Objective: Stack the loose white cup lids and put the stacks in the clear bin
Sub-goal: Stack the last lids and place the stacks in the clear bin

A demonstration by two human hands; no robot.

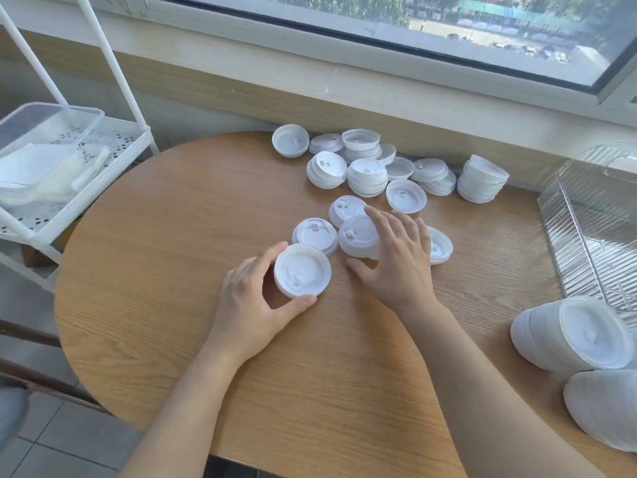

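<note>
My left hand (253, 298) grips a short stack of white lids (302, 270), tilted so its underside faces me, just above the round wooden table (172, 270). My right hand (396, 257) lies flat with straight fingers over a loose lid (356, 236) in the middle of the table. More loose lids (315, 235) and small stacks (367, 177) spread toward the window. The clear ribbed bin (586, 229) stands at the right edge. Two long lid stacks (568, 334) lie on their sides in front of it.
A white metal cart (113, 146) stands left of the table with a clear plastic box (41, 132) and white bags on its shelf. The window sill wall (310, 91) runs behind the lids. Bare wood lies near the table's front edge.
</note>
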